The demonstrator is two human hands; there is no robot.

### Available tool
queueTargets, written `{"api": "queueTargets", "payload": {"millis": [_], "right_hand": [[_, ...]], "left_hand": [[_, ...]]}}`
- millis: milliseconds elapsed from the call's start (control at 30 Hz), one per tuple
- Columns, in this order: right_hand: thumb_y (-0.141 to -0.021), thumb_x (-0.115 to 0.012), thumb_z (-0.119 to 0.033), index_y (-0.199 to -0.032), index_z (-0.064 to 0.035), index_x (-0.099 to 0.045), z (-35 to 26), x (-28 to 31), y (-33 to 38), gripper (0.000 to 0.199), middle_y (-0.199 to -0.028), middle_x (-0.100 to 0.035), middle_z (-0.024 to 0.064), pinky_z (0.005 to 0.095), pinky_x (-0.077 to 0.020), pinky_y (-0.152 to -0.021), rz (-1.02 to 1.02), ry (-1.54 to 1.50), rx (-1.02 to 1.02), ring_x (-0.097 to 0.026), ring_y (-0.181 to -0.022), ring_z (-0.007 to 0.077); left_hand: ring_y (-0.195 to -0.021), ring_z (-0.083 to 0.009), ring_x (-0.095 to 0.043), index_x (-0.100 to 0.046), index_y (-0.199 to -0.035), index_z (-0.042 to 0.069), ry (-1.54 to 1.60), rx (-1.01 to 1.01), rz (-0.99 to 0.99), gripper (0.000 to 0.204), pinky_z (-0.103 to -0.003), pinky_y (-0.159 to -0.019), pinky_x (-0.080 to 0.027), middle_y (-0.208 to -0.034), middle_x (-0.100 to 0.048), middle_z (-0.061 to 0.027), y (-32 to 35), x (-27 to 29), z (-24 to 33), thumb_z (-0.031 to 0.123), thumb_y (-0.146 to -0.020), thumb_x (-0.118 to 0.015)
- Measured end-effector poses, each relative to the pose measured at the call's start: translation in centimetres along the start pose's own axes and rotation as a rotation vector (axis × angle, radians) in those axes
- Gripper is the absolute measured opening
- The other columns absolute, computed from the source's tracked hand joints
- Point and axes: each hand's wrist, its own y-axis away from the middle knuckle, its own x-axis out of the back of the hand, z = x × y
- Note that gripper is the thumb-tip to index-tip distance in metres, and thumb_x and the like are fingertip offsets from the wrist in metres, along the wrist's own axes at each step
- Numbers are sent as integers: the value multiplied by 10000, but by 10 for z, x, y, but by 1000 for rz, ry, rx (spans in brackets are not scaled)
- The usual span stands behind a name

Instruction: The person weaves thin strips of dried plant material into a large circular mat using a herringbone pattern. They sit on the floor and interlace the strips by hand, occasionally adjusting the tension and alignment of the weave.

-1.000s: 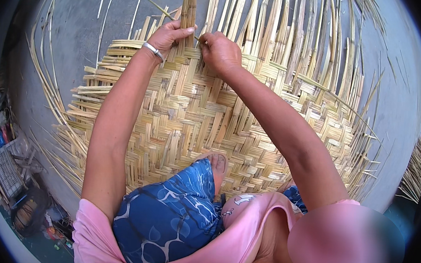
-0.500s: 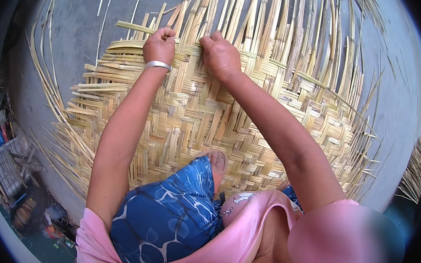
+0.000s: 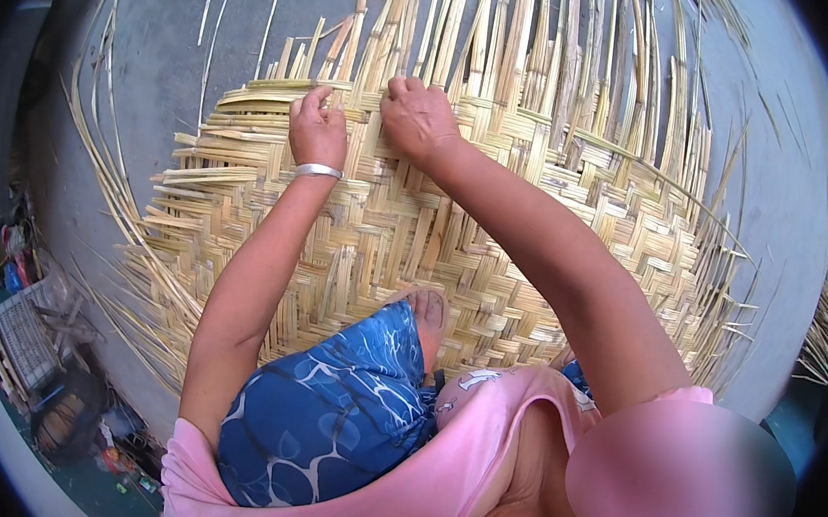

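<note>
A woven mat [image 3: 358,224] of flat, straw-coloured reed strips lies on the ground. Along its far edge a crosswise reed strip [image 3: 296,84] runs over the upright strips. My left hand [image 3: 317,135], with a silver bangle at the wrist, rests on the weave just below this strip. Its fingers are loosely bent and apart, holding nothing. To its right my right hand [image 3: 418,121] has its fingers curled together over the same strip at the far edge; the fingertips are partly hidden. Unwoven reed strips [image 3: 512,41] stretch away beyond both hands.
My bare foot [image 3: 425,319] is on the mat near its middle. Long loose reeds [image 3: 97,167] bend along the left side, and thin strips lie on the grey floor [image 3: 161,49]. A bundle of reeds [image 3: 821,334] lies far right; clutter [image 3: 32,343] sits lower left.
My left hand has let go of the raised strip end, which now lies flat along the edge, and has drawn slightly nearer. The right hand has shifted slightly left.
</note>
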Motion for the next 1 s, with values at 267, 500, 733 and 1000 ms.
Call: {"api": "queueTargets", "payload": {"millis": [267, 500, 733, 1000], "right_hand": [[-754, -565, 15, -995, -56, -595, 30, 4, 39, 253, -1004, -542, 120, 343, -471, -837, 283, -644, -166, -560, -924, 287], [-778, -579, -22, -944, -39, -586, 40, -12, 50, 166, -957, -543, 111, 342, -475, -798, 369, -663, -163, -563, -885, 282], [-799, -559, -52, -951, -36, -594, 41, -5, 50, 157, -973, -548, 120, 346, -463, -826, 303, -678, -131, -555, -911, 283], [-844, -519, -67, -966, -15, -586, 94, 56, 95, 148, -936, -585, 138, 378, -478, -793, -90, -574, 69, -584, -868, 294]], "left_hand": [[-604, -116, -518, -610, -709, 38, -61, 133, -540, 253, -270, -594, -442, -648, -582, -34, -62, -8, 17, 258, -728, -735], [-563, -125, -459, -495, -587, 67, -212, 83, -653, 386, -296, -560, -422, -605, -543, -44, -70, -17, 25, 305, -667, -788], [-766, -290, -592, -582, -794, 46, -526, -1, -738, 343, -380, -716, -462, -819, -631, -148, -74, -11, 50, 364, -735, -697], [-665, -111, -540, -620, -773, 55, 124, 119, -803, 116, -274, -653, -467, -742, -618, -35, -73, -32, 17, 163, -789, -660]]}}
